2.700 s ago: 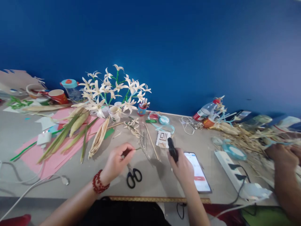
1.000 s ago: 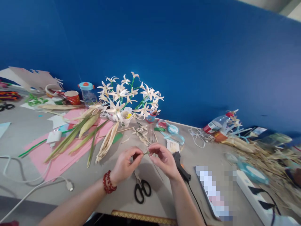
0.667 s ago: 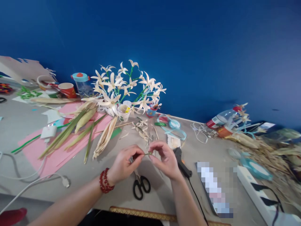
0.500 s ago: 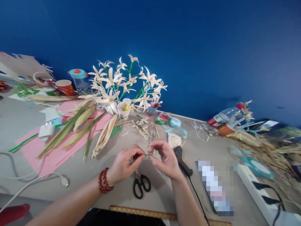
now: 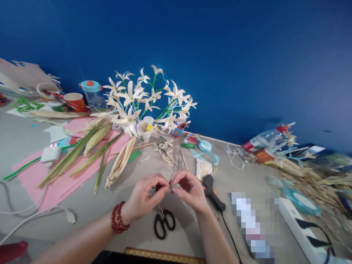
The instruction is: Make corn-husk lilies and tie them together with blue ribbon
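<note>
A small, thin greenish piece (image 5: pixel 174 186), perhaps a bit of husk or wrapped wire, is pinched between both hands above the table. My left hand (image 5: pixel 147 192), with red beads at the wrist, has thumb and forefinger closed on its left end. Thumb and fingertips of my right hand (image 5: pixel 190 190) close on the other end. Black-handled scissors (image 5: pixel 164 223) lie just below the hands, their blades partly hidden by my left hand. Beyond the fingers are thin wires (image 5: pixel 178 154) and small pale husk flowers (image 5: pixel 165 150). A black glue gun (image 5: pixel 214 193) lies right of my right hand.
White husk flowers (image 5: pixel 130 117) on green stems stand at the back by a paper cup (image 5: pixel 145 131). Green husks (image 5: pixel 73 156) lie on pink paper (image 5: pixel 38 194) at left. A power strip (image 5: pixel 298 231), plastic bottle (image 5: pixel 258 141) and dried husks (image 5: pixel 330 190) are on the right.
My right hand has come slightly left and lower, and its fingers have drawn in closer to my left hand around the greenish piece. The view has shifted a little.
</note>
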The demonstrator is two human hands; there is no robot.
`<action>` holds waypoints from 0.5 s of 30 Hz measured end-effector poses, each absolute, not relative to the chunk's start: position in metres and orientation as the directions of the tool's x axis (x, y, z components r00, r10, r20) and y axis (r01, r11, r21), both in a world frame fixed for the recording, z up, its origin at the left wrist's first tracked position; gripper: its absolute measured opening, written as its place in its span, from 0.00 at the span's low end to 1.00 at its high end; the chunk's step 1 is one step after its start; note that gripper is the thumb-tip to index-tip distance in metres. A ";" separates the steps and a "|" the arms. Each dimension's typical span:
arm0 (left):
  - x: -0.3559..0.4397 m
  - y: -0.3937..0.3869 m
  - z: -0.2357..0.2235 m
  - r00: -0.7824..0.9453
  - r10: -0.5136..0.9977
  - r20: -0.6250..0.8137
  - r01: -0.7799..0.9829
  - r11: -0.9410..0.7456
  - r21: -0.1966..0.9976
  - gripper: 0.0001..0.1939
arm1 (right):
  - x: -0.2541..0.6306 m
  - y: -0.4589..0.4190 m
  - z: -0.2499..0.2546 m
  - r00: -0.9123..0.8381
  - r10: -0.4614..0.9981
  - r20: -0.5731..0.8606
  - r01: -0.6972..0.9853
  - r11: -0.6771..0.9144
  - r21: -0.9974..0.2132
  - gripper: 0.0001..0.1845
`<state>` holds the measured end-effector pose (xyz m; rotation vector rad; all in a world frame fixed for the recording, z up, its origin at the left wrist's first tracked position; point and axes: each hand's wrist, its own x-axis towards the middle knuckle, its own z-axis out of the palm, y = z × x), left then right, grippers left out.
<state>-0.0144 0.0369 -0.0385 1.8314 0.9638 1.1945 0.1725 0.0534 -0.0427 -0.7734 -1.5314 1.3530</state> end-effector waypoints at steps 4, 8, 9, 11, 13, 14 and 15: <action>-0.014 0.038 -0.039 0.289 0.872 0.395 0.189 -0.457 0.869 0.06 | 0.172 0.053 -0.045 -0.373 0.898 0.231 -0.141 0.192 -0.971 0.08; -0.014 0.038 -0.040 0.294 0.864 0.410 0.183 -0.471 0.863 0.05 | 0.171 0.054 -0.048 -0.378 0.902 0.210 -0.180 0.151 -0.972 0.09; -0.014 0.038 -0.040 0.299 0.860 0.414 0.179 -0.477 0.861 0.05 | 0.170 0.055 -0.048 -0.386 0.898 0.210 -0.200 0.141 -0.970 0.09; -0.015 0.038 -0.040 0.314 0.852 0.418 0.170 -0.484 0.858 0.05 | 0.170 0.055 -0.049 -0.410 0.886 0.217 -0.242 0.124 -0.962 0.09; -0.015 0.037 -0.039 0.331 0.848 0.414 0.163 -0.484 0.860 0.06 | 0.169 0.056 -0.049 -0.432 0.874 0.223 -0.278 0.106 -0.955 0.08; -0.015 0.037 -0.039 0.337 0.847 0.411 0.161 -0.482 0.861 0.06 | 0.168 0.056 -0.050 -0.437 0.871 0.225 -0.292 0.099 -0.951 0.08; -0.015 0.037 -0.039 0.342 0.846 0.409 0.158 -0.481 0.862 0.06 | 0.168 0.056 -0.050 -0.437 0.870 0.228 -0.304 0.095 -0.948 0.08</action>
